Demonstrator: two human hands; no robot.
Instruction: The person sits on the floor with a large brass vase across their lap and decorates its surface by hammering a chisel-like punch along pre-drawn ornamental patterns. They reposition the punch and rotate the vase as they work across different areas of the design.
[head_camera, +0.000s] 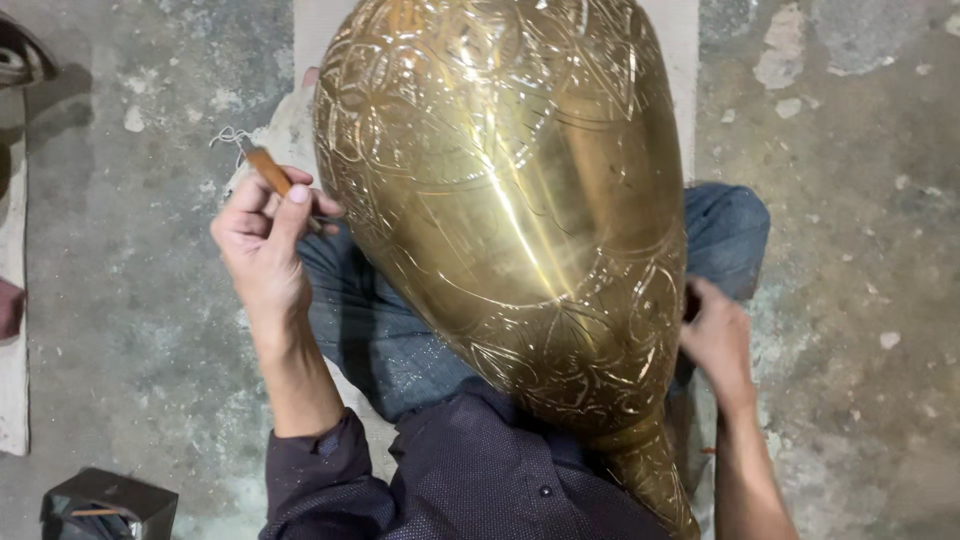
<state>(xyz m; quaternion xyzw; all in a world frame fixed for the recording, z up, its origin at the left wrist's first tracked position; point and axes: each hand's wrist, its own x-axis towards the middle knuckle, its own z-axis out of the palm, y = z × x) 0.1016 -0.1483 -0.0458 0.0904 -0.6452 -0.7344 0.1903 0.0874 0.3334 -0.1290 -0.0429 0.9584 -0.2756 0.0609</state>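
Note:
A large teardrop-shaped brass vessel (510, 210) with engraved floral patterns lies across my lap, its narrow neck toward my body. My left hand (262, 245) grips an engraving tool with a wooden handle (268, 170), its tip against the vessel's left side. On the lower right side of the brass, my right hand (715, 340) rests with fingers curled around the edge, steadying it. I sit cross-legged in blue jeans (385, 330) and a dark dotted shirt.
Bare, stained concrete floor (850, 250) surrounds me. A pale mat (315, 30) lies under the vessel's far end. A small dark open box (105, 505) stands at bottom left. A white strip (12, 300) runs along the left edge.

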